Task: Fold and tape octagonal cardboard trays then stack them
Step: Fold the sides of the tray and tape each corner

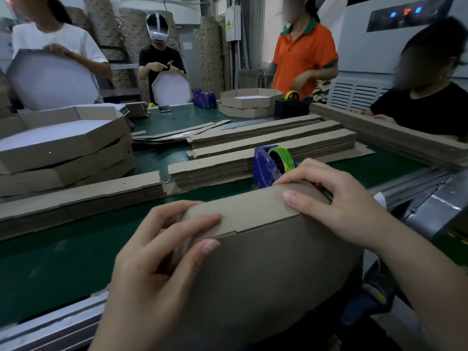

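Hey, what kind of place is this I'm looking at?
Probably a packaging factory line: a long green conveyor belt holds stacks of flat brown cardboard strips, folded octagonal cardboard trays pile up at left, and a purple tape dispenser stands beyond the brown cardboard tray in hand.

Place: packaging workshop, my station on an assembly line. Evidence: green conveyor belt (63, 262) before me; flat cardboard strips (266, 138) stacked in rows; folded octagonal trays (76, 148) piled; tape dispensers (266, 165); big paper rolls (210, 51) along the far wall; co-workers (304, 51) around the belt; wall electrical box (232, 21).
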Motion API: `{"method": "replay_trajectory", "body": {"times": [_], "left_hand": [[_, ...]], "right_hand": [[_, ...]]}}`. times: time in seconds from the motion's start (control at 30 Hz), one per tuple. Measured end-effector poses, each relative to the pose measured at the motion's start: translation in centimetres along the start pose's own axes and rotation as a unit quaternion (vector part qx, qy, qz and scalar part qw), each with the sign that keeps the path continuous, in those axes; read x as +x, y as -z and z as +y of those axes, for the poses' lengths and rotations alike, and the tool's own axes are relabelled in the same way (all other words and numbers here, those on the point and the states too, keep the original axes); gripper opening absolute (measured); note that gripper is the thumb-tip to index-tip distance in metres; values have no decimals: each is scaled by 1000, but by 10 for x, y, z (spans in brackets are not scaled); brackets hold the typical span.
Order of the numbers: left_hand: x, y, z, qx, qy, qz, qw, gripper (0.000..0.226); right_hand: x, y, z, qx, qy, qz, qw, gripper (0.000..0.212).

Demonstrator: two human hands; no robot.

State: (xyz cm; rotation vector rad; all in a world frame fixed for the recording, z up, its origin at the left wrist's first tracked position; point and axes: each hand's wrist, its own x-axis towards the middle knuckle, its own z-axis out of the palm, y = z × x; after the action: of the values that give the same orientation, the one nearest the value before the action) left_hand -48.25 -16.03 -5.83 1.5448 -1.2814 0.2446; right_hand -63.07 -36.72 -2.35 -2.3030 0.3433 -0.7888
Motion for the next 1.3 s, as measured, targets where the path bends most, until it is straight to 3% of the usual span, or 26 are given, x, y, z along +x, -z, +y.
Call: {"method": "replay_trajectory", "body": {"times": [0.2,0.33,0.43,0.57,0.67,0.73,0.87,1.13,1.3], "left_hand": [[9,9,4,36,-13,-65,997,28],[26,5,14,136,-43,-142,979,34],[34,-4,21,200,-76,-167,962,37],[35,-11,21,204,-74,-175,960,38],[35,-11,20,206,-70,-169,961,38],[34,-11,19,205,-70,-159,963,38],[31,-9,17,202,-62,-142,967,37],[28,-6,15,195,-53,-138,970,37],[26,-3,15,193,-54,-136,970,37]], "right_hand": [[2,-6,0,-20,8,-14,1000,24],[4,-12,-2,5,15,-21,1000,25],[3,-15,-2,7,18,-21,1000,22],[5,-8,5,19,5,-25,1000,29],[14,7,22,111,-57,83,989,24],[24,15,42,93,-144,164,971,20],[33,10,77,17,-307,137,941,22],[37,2,86,116,-376,156,906,20],[38,-2,79,228,-402,202,863,16]]}}
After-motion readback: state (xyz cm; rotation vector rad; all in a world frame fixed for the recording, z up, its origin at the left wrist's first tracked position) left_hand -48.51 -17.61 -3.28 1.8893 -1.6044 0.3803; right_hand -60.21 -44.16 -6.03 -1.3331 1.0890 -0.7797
